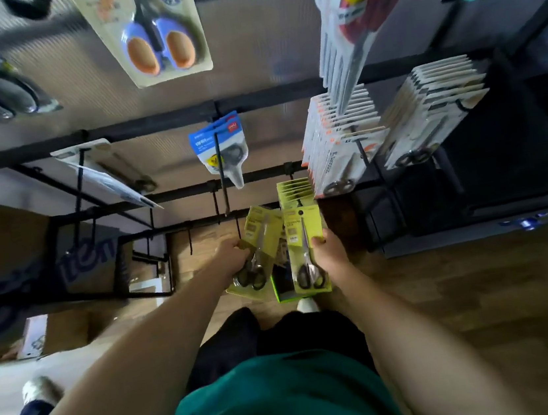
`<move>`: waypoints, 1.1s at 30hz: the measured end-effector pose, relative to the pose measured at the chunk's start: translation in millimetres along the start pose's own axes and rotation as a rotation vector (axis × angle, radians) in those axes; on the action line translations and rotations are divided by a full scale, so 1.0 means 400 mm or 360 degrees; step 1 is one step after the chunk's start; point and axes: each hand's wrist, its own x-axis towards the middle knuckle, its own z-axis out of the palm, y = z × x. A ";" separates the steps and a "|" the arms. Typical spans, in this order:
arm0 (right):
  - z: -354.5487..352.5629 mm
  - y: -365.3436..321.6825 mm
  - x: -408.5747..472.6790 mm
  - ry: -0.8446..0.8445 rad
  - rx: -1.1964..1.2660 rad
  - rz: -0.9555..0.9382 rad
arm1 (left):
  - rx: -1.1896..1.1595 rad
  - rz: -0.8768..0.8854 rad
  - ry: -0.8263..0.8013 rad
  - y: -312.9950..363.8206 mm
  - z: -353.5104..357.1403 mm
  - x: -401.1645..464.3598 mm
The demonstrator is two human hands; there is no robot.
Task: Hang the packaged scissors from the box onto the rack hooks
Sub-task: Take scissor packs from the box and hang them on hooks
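— What's nearest?
— A green shirt (283, 402), then both arms reaching down toward the floor (467, 304).
— The left hand (237, 253)?
— Its grip is curled round a yellow pack (258, 243) of scissors, tilted, pinched at the left edge.
— And the right hand (328, 252)?
— Fingers closed on the right edge of a second pack (306, 255), held upright over the box (284, 287) on the floor.
— Beyond that?
— A stack of yellow packs (294, 191) hangs on a hook at the rack's lowest bar, just behind the second pack. Bare hooks (216, 207) stand left of it. Higher up — a blue pack (220, 145) and white packs (337, 144) on the rack (152, 125).
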 end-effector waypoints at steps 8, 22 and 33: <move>-0.012 0.007 0.159 -0.0095 -0.0048 0.0124 | 0.0050 0.0035 0.0077 0.012 0.041 0.030; 0.001 -0.007 0.228 -0.0126 -0.0397 0.0209 | 0.0030 0.0014 0.0049 0.012 0.105 0.039; -0.041 0.006 0.193 -0.0404 0.0267 0.0343 | 0.0057 -0.0021 -0.0003 0.029 0.125 0.013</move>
